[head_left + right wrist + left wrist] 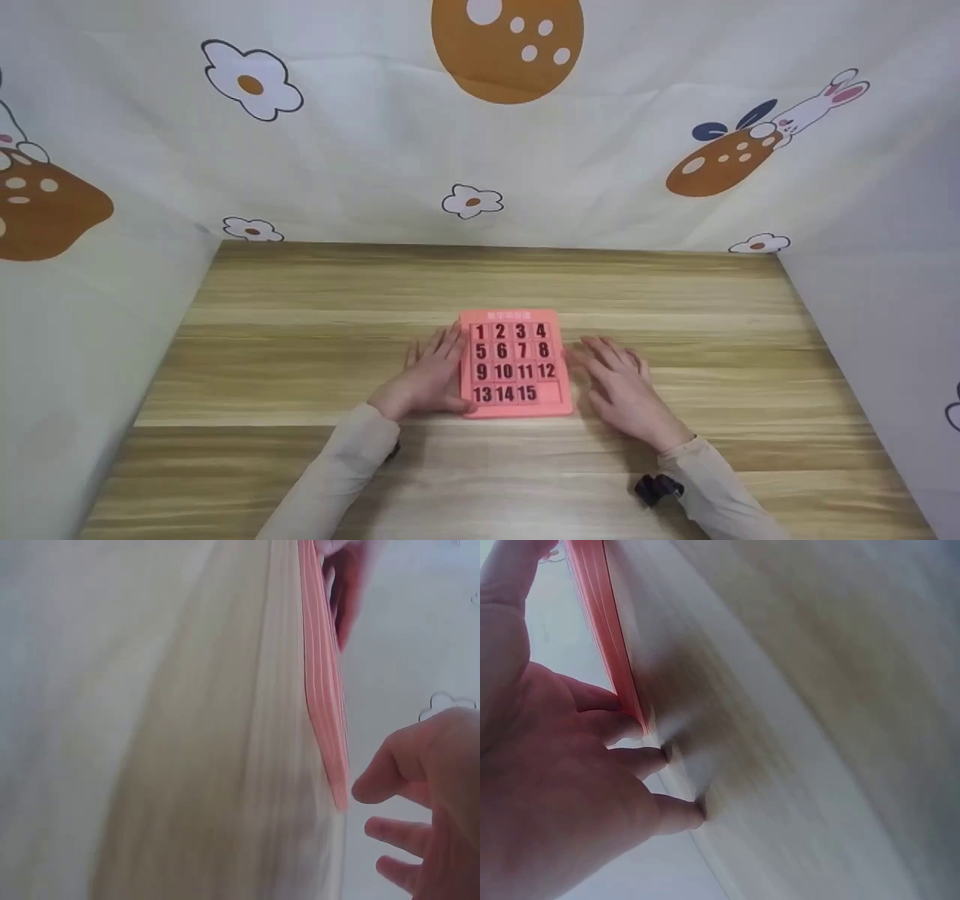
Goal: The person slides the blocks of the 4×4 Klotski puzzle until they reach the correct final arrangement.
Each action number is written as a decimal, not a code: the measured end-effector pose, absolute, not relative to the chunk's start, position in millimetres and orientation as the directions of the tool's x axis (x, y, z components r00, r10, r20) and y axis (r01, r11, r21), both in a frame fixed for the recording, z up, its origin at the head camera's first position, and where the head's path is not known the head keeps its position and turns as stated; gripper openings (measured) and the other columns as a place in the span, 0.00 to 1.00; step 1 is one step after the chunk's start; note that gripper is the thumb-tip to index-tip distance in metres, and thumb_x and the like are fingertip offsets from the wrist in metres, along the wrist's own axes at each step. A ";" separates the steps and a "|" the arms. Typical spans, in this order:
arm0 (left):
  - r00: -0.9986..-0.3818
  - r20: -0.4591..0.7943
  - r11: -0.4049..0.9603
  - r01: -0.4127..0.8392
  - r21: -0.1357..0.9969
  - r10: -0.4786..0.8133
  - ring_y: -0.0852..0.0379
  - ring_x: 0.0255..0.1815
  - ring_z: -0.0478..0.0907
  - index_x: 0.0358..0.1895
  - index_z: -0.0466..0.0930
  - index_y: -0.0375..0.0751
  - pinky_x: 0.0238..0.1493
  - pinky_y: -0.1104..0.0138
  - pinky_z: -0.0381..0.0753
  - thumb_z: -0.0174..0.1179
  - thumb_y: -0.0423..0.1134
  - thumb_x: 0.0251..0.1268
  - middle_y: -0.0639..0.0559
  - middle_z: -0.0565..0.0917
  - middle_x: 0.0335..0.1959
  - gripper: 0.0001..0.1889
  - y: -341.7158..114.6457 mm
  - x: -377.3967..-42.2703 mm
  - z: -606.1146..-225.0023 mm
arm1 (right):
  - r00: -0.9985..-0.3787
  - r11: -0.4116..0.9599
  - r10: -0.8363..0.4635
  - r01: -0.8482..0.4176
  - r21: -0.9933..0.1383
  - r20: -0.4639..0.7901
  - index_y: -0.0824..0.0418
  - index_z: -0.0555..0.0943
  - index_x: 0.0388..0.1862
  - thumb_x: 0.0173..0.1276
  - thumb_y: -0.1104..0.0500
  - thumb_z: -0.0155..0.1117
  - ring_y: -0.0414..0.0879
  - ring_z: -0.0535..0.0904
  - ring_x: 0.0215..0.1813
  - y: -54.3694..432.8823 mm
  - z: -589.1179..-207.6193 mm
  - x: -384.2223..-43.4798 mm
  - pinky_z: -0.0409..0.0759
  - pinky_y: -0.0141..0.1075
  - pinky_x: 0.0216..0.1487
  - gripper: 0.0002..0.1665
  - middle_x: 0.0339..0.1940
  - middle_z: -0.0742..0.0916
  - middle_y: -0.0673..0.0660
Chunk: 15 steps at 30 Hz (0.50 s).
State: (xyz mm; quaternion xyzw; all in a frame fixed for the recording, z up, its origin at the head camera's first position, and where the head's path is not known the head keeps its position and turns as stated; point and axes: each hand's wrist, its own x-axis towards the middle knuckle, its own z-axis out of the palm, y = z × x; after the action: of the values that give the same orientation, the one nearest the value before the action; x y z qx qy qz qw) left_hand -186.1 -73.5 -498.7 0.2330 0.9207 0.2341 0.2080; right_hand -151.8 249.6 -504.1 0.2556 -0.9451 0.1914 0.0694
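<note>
A pink number slide puzzle (517, 412) lies flat on the wooden table. Its tiles (503, 371) run from 1 to 15 in order, with a bare slot (551, 393) at the bottom right. Along the puzzle's left side rests my left hand (427, 379), fingers stretched forward and thumb at the lower left corner. The left wrist view shows its fingertips (682, 814) down by the pink side wall (607, 622). My right hand (626, 390) is beside the right edge, fingers loosely bent and holding nothing; in the right wrist view its fingertips (367, 787) are near the puzzle's corner (339, 791).
The table (300, 300) has a striped wood grain. Behind it hangs a pale cloth (360, 150) printed with flowers and rabbits, and similar pale walls (862, 300) close off both sides. A small black device (658, 489) sits at the right wrist.
</note>
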 end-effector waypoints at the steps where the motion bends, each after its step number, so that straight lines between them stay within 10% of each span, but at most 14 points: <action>1: -0.804 -0.273 0.781 0.335 0.526 0.529 0.39 0.76 0.32 0.77 0.38 0.33 0.68 0.39 0.26 0.70 0.58 0.50 0.41 0.35 0.78 0.62 -73.8 -186.6 -499.0 | -0.868 0.810 -0.442 -0.494 -0.315 0.227 0.58 0.74 0.67 0.53 0.68 0.64 0.67 0.60 0.70 252.7 -504.7 -153.2 0.51 0.69 0.64 0.38 0.70 0.70 0.65; 15: -0.848 -0.206 0.797 0.337 0.502 0.489 0.40 0.76 0.31 0.78 0.44 0.40 0.69 0.40 0.26 0.64 0.62 0.56 0.45 0.39 0.78 0.54 -88.3 -184.9 -502.6 | -0.941 0.932 -0.296 -0.322 -0.165 0.167 0.55 0.69 0.71 0.68 0.52 0.60 0.65 0.50 0.74 295.6 -502.7 -173.5 0.39 0.66 0.69 0.33 0.74 0.64 0.63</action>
State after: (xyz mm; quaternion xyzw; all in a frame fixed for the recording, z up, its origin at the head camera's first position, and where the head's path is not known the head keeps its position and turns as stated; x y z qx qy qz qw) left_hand -184.9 -88.3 -502.6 0.2213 0.9333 0.2297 0.1651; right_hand -173.5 295.6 -502.7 0.1576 -0.9804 0.0952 0.0699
